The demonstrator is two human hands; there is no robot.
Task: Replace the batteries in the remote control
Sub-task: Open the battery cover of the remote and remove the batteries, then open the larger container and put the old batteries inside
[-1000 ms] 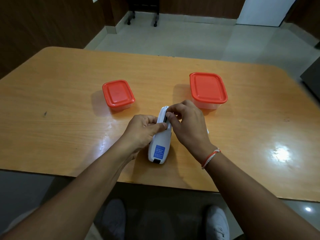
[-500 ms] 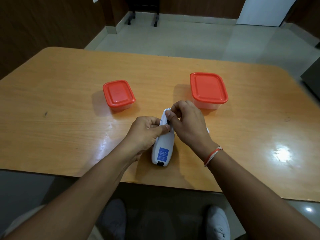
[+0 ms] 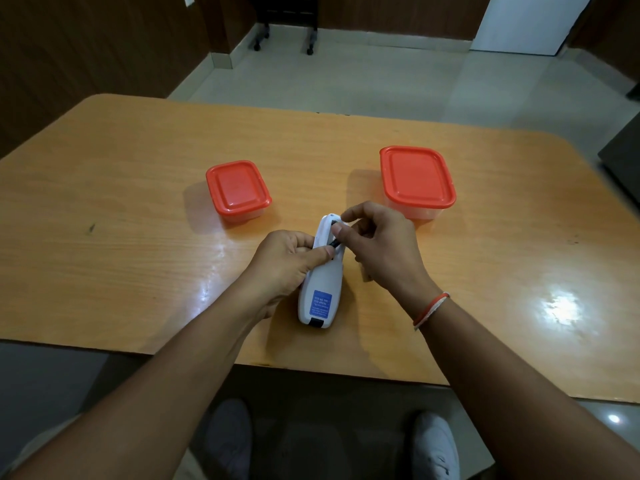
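Note:
A white remote control (image 3: 320,285) lies back-up near the front of the wooden table (image 3: 121,237), a blue label at its near end. Its battery bay at the far end is uncovered. My left hand (image 3: 285,265) grips the remote's left side, thumb across its back. My right hand (image 3: 377,242) pinches a dark battery (image 3: 334,242) at the bay between thumb and forefinger. The battery's near end is tilted up out of the bay. A small pale piece (image 3: 364,277) shows under my right wrist, mostly hidden.
Two lidded plastic boxes with red lids stand behind the remote: a small one (image 3: 237,189) to the left and a larger one (image 3: 416,178) to the right. The table's front edge is close to me, my shoes below it.
My right thumb and forefinger have spread and taken the battery's ends, and its near end has come up out of the bay. The remote has shifted slightly to the right.

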